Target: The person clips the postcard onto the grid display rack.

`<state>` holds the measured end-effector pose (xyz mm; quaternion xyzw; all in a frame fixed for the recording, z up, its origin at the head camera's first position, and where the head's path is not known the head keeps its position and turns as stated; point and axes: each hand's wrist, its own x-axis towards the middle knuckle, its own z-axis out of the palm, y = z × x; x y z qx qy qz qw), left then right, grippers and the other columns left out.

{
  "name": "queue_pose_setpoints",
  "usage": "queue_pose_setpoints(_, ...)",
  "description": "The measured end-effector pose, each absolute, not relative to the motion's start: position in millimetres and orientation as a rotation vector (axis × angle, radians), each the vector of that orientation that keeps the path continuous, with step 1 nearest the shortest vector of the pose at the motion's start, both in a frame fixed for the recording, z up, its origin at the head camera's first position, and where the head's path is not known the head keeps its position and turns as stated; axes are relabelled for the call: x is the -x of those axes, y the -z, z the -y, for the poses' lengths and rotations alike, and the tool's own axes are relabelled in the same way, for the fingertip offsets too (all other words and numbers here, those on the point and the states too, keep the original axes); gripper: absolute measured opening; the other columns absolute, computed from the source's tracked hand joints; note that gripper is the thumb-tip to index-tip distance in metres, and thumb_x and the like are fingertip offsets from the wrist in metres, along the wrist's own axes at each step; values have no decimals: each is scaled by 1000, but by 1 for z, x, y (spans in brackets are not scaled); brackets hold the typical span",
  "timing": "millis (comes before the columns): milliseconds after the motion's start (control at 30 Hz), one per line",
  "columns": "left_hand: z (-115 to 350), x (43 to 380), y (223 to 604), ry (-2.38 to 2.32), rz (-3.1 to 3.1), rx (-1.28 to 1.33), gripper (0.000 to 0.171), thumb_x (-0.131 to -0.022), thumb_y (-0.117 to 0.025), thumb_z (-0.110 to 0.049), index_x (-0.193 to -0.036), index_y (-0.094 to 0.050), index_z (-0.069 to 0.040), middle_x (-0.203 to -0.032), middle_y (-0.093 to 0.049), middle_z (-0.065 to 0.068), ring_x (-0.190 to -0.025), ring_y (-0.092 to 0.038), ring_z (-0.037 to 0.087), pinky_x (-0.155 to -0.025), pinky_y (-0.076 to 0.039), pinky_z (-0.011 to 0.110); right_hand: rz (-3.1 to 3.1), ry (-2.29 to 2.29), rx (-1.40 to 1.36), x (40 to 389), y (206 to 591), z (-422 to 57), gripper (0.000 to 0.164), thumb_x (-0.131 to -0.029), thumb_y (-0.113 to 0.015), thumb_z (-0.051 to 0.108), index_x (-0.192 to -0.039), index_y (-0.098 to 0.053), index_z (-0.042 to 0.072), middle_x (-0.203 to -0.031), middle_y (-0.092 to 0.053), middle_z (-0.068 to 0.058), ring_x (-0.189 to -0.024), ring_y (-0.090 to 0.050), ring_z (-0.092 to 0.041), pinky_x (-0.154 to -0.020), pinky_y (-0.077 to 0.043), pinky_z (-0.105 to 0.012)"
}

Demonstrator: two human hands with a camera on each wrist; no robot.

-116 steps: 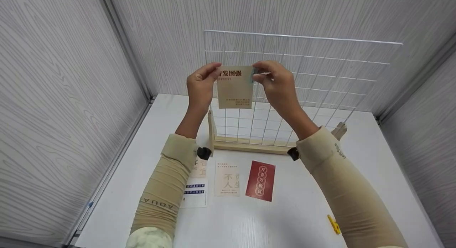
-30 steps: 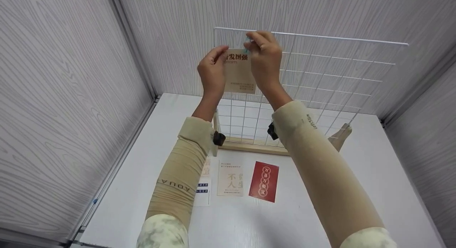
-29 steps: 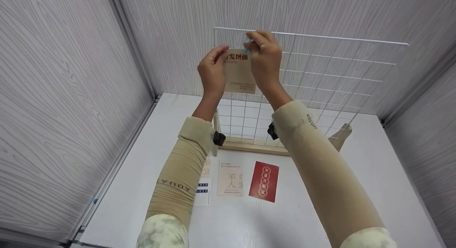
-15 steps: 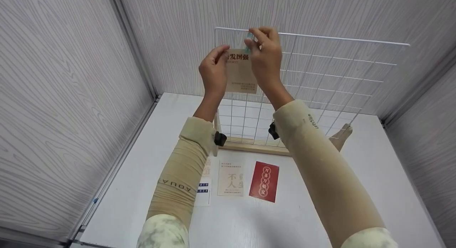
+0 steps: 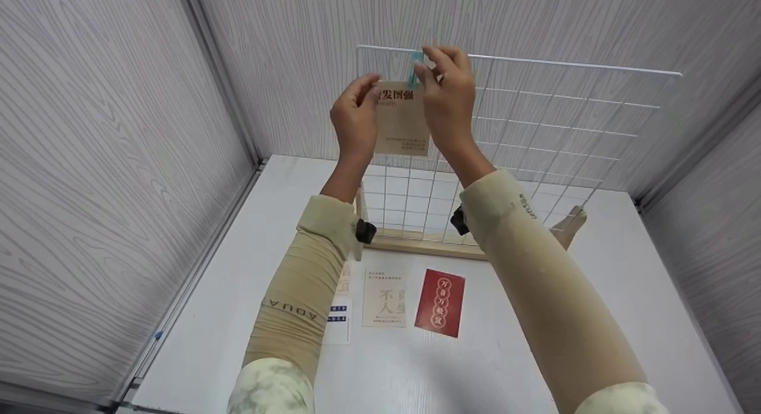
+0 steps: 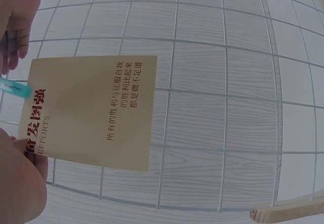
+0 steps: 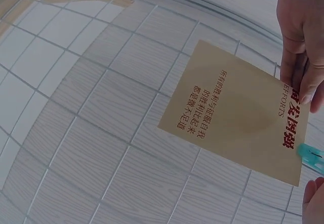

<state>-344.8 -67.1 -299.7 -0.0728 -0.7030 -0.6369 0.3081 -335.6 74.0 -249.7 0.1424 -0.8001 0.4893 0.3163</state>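
Observation:
A beige card [image 5: 402,125] with red Chinese characters hangs upright against the white wire grid [image 5: 571,96], near its top left. My left hand [image 5: 355,113] pinches the card's upper left edge between thumb and fingers. A teal clothes peg [image 5: 414,67] sits at the card's top edge, just under the grid's top wire. Right beside the peg is my right hand [image 5: 449,90], its thumb and index finger parted. In the left wrist view the peg [image 6: 15,88] grips the card's edge, with a gap between it and the fingers of my right hand [image 6: 17,29].
The grid stands in a wooden base [image 5: 416,244] on the white table [image 5: 404,378]. In front of it lie a red card [image 5: 440,303], a pale card [image 5: 384,298] and a white card with blue bands [image 5: 339,328], partly behind my left sleeve. Grey panels surround the table.
The card and peg have moved up to the grid's top wire. My right hand has let go of the peg and shifted slightly right. My left hand keeps its pinch on the card.

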Motion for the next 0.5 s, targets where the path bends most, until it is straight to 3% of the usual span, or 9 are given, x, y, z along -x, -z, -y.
queue_pose_setpoints(500,70,344,298,1575,1903,122,30,-101,-63,-14,-130,-64,-8,-119,-74,4,-105,-68,6,-90,-55,20,2093,-1269,-414,332,276,-93,30,-101,-62,17,-127,-67,5,-124,-56,-6,-99,-53,-8,-83,-48,-18)
